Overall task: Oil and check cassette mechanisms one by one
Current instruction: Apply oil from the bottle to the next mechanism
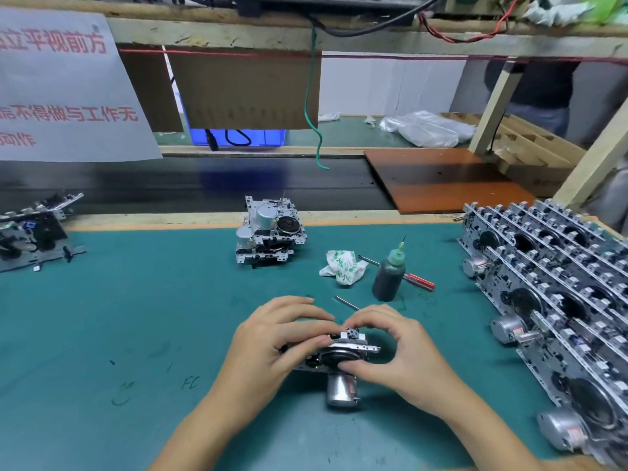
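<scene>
Item: small grey metal cassette mechanism with a silver cylindrical motor (334, 360), near the front edge of the teal-matted counter (136, 317), held between both hands; left hand (272, 345) grips its left side, fingers curled over the top; right hand (390, 348) pinches the top and right side.
Handling, as judged: keep the frame steady, work the small black top part gently, keep fingers off the flywheel; dark green needle-tipped oil bottle (389, 275) stands just beyond.
Appearance: stamped plate, dark round flywheel, motor protruding toward the front edge.
</scene>
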Demonstrator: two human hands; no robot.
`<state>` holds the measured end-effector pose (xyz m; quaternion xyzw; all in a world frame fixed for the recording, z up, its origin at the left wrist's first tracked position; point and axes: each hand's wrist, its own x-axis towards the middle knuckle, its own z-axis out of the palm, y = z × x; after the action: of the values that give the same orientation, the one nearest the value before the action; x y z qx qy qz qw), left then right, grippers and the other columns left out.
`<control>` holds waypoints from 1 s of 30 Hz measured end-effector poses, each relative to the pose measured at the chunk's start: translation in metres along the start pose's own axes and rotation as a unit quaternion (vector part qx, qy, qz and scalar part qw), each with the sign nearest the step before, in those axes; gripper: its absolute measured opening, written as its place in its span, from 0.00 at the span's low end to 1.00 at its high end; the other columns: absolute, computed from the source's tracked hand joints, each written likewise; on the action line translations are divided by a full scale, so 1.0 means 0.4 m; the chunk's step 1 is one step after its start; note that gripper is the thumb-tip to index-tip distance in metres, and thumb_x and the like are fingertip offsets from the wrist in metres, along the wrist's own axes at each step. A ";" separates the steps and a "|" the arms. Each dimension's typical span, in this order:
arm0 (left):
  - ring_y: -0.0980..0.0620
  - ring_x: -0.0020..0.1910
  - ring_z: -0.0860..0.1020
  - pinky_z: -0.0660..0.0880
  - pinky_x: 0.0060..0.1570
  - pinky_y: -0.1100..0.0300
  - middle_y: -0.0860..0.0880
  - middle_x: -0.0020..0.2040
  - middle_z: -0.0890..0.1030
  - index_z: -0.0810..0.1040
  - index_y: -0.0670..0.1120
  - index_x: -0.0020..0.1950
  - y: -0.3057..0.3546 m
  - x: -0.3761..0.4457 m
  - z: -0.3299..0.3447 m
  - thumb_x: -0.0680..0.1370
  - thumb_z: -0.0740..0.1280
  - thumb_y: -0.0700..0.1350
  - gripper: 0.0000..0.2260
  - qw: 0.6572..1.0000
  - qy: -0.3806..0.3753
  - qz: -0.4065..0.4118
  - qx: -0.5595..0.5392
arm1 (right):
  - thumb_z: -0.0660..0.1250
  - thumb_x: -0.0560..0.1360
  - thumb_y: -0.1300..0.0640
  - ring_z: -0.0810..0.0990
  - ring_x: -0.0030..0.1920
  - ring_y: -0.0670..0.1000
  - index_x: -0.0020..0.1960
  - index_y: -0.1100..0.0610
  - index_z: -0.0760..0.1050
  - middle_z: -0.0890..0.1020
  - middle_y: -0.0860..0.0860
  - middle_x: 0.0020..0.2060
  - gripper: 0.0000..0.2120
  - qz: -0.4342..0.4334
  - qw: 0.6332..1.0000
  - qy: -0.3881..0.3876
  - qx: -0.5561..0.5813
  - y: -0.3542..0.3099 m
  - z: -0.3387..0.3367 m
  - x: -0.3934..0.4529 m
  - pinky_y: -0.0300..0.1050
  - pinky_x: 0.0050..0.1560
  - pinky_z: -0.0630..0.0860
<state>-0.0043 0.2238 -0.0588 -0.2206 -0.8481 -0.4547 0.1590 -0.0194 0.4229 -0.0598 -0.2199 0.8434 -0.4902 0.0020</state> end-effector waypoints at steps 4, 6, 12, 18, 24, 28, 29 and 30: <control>0.63 0.59 0.73 0.70 0.59 0.61 0.68 0.51 0.79 0.75 0.62 0.58 0.005 -0.001 0.002 0.75 0.61 0.57 0.13 1.000 0.009 -0.002 0.020 | 0.74 0.62 0.48 0.76 0.53 0.44 0.46 0.40 0.77 0.79 0.36 0.47 0.13 0.010 1.000 -0.001 -0.010 -0.005 0.000 -0.002 0.42 0.58 0.69; 0.64 0.60 0.73 0.69 0.59 0.63 0.68 0.52 0.79 0.75 0.64 0.58 0.005 -0.002 0.004 0.75 0.61 0.57 0.12 1.000 0.015 -0.003 0.019 | 0.73 0.63 0.45 0.75 0.55 0.43 0.48 0.39 0.76 0.78 0.35 0.49 0.15 0.000 0.999 -0.006 -0.032 -0.005 -0.002 -0.009 0.39 0.58 0.68; 0.65 0.58 0.74 0.69 0.58 0.68 0.66 0.51 0.80 0.77 0.65 0.54 0.000 -0.001 0.008 0.75 0.62 0.56 0.10 1.000 0.026 0.003 0.009 | 0.60 0.71 0.35 0.72 0.53 0.40 0.51 0.47 0.81 0.79 0.35 0.44 0.20 -0.079 0.960 0.034 -0.267 0.028 -0.013 -0.058 0.37 0.54 0.67; 0.63 0.58 0.75 0.70 0.55 0.68 0.66 0.49 0.80 0.78 0.64 0.53 -0.004 -0.005 0.011 0.75 0.62 0.56 0.09 0.999 0.034 0.001 0.015 | 0.56 0.75 0.36 0.79 0.50 0.47 0.46 0.50 0.82 0.81 0.39 0.41 0.22 -0.134 0.923 0.016 -0.361 0.032 -0.023 -0.062 0.40 0.54 0.70; 0.62 0.56 0.76 0.71 0.54 0.66 0.65 0.48 0.80 0.79 0.62 0.55 0.001 -0.005 0.008 0.75 0.63 0.55 0.10 0.999 0.034 -0.003 0.014 | 0.67 0.64 0.34 0.72 0.55 0.38 0.55 0.43 0.77 0.77 0.34 0.47 0.23 -0.012 0.981 -0.006 -0.192 0.001 -0.016 -0.034 0.36 0.57 0.69; 0.62 0.55 0.76 0.71 0.54 0.66 0.64 0.48 0.80 0.78 0.62 0.56 0.004 -0.004 0.006 0.75 0.63 0.56 0.11 0.999 0.027 -0.005 0.015 | 0.74 0.62 0.48 0.75 0.54 0.42 0.47 0.40 0.77 0.79 0.36 0.46 0.15 0.031 1.000 -0.001 -0.001 -0.013 0.011 -0.007 0.33 0.56 0.67; 0.62 0.54 0.76 0.70 0.54 0.66 0.64 0.48 0.80 0.78 0.62 0.56 0.005 -0.004 0.006 0.75 0.63 0.56 0.12 0.999 0.027 -0.007 0.015 | 0.74 0.62 0.49 0.76 0.53 0.42 0.45 0.40 0.77 0.79 0.36 0.46 0.14 0.027 1.000 -0.001 0.014 -0.014 0.016 -0.004 0.32 0.55 0.67; 0.62 0.54 0.76 0.70 0.54 0.66 0.65 0.49 0.80 0.78 0.62 0.56 0.006 -0.004 0.006 0.75 0.63 0.56 0.11 0.999 0.028 -0.009 0.015 | 0.75 0.61 0.50 0.76 0.52 0.42 0.44 0.41 0.78 0.80 0.36 0.45 0.13 0.024 0.999 0.002 0.024 -0.014 0.018 -0.001 0.32 0.54 0.68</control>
<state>-0.0019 0.2265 -0.0593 -0.1980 -0.8519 -0.4494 0.1819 -0.0153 0.4148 -0.0592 -0.1985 0.8363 -0.5108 0.0175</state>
